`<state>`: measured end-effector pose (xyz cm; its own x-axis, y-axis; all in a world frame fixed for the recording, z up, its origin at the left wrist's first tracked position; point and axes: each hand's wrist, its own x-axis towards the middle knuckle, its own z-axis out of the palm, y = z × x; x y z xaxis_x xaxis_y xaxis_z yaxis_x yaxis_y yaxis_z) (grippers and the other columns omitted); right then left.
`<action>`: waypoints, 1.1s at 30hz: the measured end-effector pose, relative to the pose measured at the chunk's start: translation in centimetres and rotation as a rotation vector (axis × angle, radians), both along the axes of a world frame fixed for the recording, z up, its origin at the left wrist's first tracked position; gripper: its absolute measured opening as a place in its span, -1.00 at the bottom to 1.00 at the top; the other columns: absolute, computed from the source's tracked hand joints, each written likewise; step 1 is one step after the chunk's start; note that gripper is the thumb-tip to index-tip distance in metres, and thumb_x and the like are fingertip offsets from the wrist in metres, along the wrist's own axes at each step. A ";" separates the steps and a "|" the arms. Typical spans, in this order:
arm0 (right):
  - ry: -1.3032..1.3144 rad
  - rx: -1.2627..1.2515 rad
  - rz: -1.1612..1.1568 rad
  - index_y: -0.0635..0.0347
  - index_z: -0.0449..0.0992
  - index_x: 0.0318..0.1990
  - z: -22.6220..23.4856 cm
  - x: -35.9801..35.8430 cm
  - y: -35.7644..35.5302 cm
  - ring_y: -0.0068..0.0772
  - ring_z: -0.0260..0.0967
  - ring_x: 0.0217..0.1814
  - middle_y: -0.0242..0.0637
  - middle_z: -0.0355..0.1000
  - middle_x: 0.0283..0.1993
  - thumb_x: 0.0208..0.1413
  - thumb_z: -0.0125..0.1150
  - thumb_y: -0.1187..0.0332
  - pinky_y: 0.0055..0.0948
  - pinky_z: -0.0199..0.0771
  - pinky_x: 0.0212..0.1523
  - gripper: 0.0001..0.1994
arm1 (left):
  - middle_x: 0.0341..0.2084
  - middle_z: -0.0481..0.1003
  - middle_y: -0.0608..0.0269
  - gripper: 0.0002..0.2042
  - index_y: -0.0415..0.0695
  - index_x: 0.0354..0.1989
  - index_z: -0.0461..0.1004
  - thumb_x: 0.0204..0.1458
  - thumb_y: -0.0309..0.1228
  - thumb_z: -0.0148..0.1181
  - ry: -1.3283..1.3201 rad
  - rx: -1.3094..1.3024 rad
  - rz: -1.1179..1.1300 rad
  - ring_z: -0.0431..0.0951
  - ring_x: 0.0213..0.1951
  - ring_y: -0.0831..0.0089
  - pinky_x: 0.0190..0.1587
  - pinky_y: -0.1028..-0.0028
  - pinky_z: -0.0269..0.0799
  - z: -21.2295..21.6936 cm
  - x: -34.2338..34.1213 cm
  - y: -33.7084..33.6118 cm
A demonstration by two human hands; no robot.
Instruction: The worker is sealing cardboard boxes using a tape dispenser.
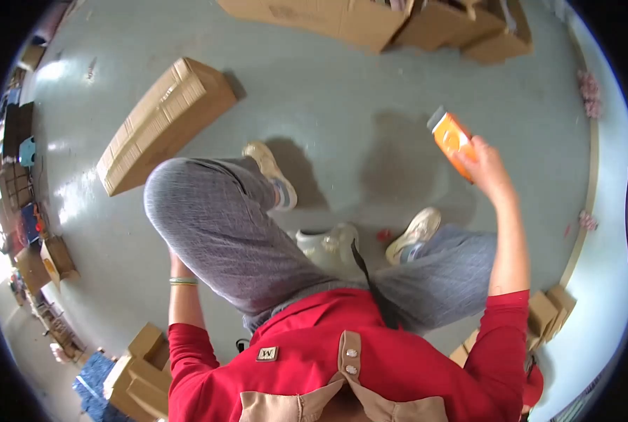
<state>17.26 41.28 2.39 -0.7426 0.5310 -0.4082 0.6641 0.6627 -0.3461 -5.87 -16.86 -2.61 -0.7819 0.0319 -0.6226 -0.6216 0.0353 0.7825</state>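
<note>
Holding orange handheld device in right hand, out ahead and to the right, apparently raised above grey floor; exact kind unclear, with grey head pointing up-left in view and white band just behind

Right fingers: grasping rear part of device, head free and touching nothing

Left hand: mostly hidden behind left knee; cannot tell whether fingers clenched, released or grasping something; only heel of hand and thin bracelet in sight

Long cardboard box lying aslant on floor, ahead and to the left, near left shoe and well apart from device; larger cardboard boxes at far edge of view

Black strap near lap, trailing toward pale, partly covered object between legs

Risks, as judged:
– could drop device onto hard floor, from rear-end grip at arm's length or a slack thumb
– could knock grey head against right knee, through too low a swing inward
– could skew long box, through careless shift of left shoe
– could snag strap on rising, from looseness
– could misplace left hand, with knee blocking sight
</note>
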 end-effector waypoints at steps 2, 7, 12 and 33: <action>0.040 0.034 0.003 0.34 0.33 -0.29 -0.9 0.8 0.8 0.12 0.40 -0.24 0.11 0.42 -0.33 0.06 0.21 0.18 -0.20 0.39 -0.24 -0.65 | -0.10 0.45 0.11 -0.61 -0.31 0.09 0.30 0.23 -0.25 -0.08 0.365 0.012 -0.109 0.46 -0.08 0.40 0.08 0.40 0.39 5.5 -7.2 4.5; 0.152 0.031 -0.112 0.39 0.35 -0.32 -1.1 1.0 0.4 0.18 0.39 -0.21 0.19 0.43 -0.29 0.03 0.22 0.10 -0.13 0.39 -0.23 -0.58 | -0.09 0.45 0.00 -0.66 -0.34 0.07 0.30 0.19 -0.40 -0.06 0.752 0.445 -0.185 0.49 -0.08 0.33 0.06 0.39 0.39 19.0 -9.8 20.3; 0.474 -0.097 -0.243 0.33 0.36 -0.35 2.1 -3.6 -5.3 -0.35 0.42 -0.46 -0.09 0.45 -0.49 0.07 0.21 0.12 -0.32 0.41 -0.42 -0.63 | -0.37 0.50 0.34 -0.69 -0.19 -0.30 0.49 0.17 -0.17 0.01 0.551 0.398 -1.058 0.45 -0.28 0.55 -0.14 0.51 0.37 18.3 -7.0 30.1; 0.476 -0.014 0.603 0.45 0.36 -0.16 11.5 -26.3 -8.3 0.14 0.40 -0.10 0.19 0.40 -0.16 0.13 0.09 0.04 -0.06 0.39 -0.10 -0.50 | -0.06 0.43 0.29 -0.69 -0.11 0.06 0.27 0.16 -0.38 0.06 0.155 0.972 -0.221 0.45 -0.03 0.43 0.04 0.38 0.38 9.8 -9.5 37.0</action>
